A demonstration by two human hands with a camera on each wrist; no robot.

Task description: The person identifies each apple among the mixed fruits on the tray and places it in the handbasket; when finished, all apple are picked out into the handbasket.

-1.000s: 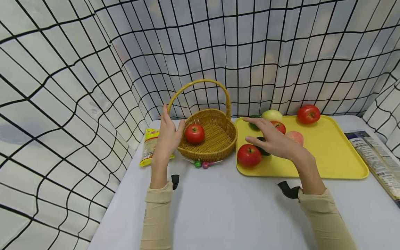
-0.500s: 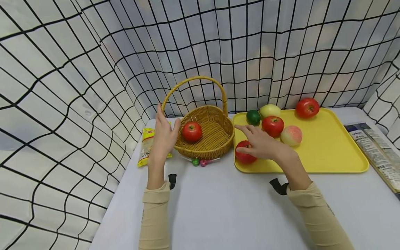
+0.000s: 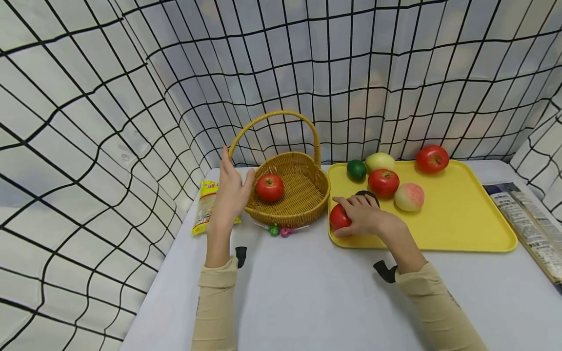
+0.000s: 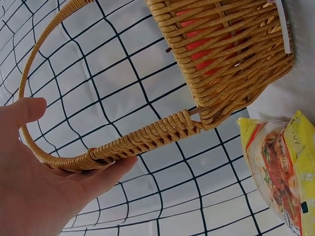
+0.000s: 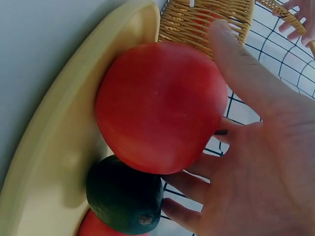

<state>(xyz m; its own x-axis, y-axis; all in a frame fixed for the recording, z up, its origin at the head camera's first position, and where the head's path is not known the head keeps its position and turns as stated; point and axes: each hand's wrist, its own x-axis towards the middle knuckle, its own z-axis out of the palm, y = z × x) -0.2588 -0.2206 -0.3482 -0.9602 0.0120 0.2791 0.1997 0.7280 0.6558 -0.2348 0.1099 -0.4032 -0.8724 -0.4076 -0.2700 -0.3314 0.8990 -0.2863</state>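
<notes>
My right hand (image 3: 362,217) grips a red tomato (image 3: 339,217) at the near left corner of the yellow tray (image 3: 461,234). In the right wrist view, the thumb lies along one side of that tomato (image 5: 160,105) and the fingers reach behind it. A dark green avocado (image 5: 125,194) sits against it. My left hand (image 3: 230,192) has its fingers straight against the handle (image 3: 281,113) of the wicker basket (image 3: 290,217); in the left wrist view the handle (image 4: 142,135) rests along them, the thumb apart. Another tomato (image 3: 270,188) lies in the basket.
Farther back on the tray are a green fruit (image 3: 356,170), a pale yellow-green fruit (image 3: 380,162), a tomato (image 3: 383,183), a peach (image 3: 409,197) and another tomato (image 3: 432,159). A yellow food packet (image 3: 205,207), two lollipops (image 3: 279,231) and a newspaper (image 3: 527,219) flank them.
My right hand has moved left and down from above the tray onto the near tomato, and its fingers have closed round it. My left hand stays at the basket handle.
</notes>
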